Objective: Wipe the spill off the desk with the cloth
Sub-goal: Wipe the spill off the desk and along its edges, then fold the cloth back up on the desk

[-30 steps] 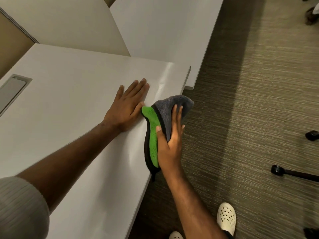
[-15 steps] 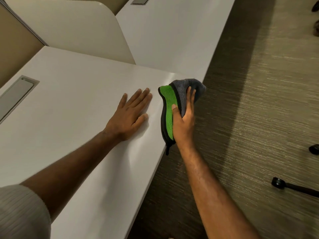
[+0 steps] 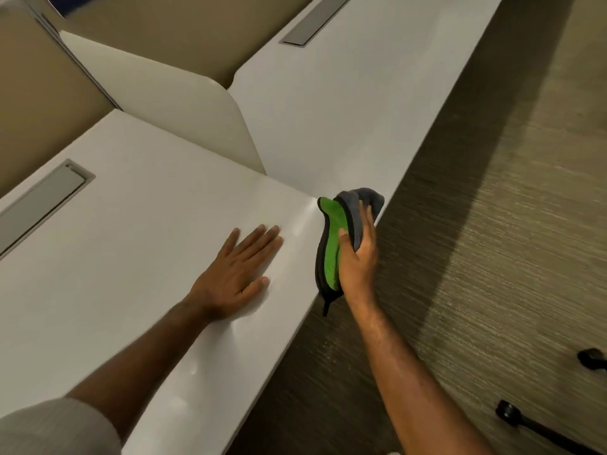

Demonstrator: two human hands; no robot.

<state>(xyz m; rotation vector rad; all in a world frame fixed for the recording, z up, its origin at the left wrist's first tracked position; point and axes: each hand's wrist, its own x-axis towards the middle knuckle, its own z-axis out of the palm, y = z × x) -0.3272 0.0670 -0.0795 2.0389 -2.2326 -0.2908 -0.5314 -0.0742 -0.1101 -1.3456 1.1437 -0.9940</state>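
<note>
A grey sleeve [image 3: 49, 428] is seen at the near left corner. The left hand [image 3: 235, 277] is laid flat on the white tabletop [image 3: 115, 257], palm down, fingers spread and gripping nothing. Just to its right, the right hand [image 3: 358, 257] is clamped on the cloth [image 3: 331, 247], green on one face and grey on the other, which is pressed against the tabletop's front edge near the far right corner, with a dark tab hanging below. A grey slot [image 3: 42, 205] is set into the tabletop at left. Beyond, a white divider [image 3: 184, 110] is stood between this tabletop and the next. Carpet [image 3: 492, 224] is seen at right.
</note>
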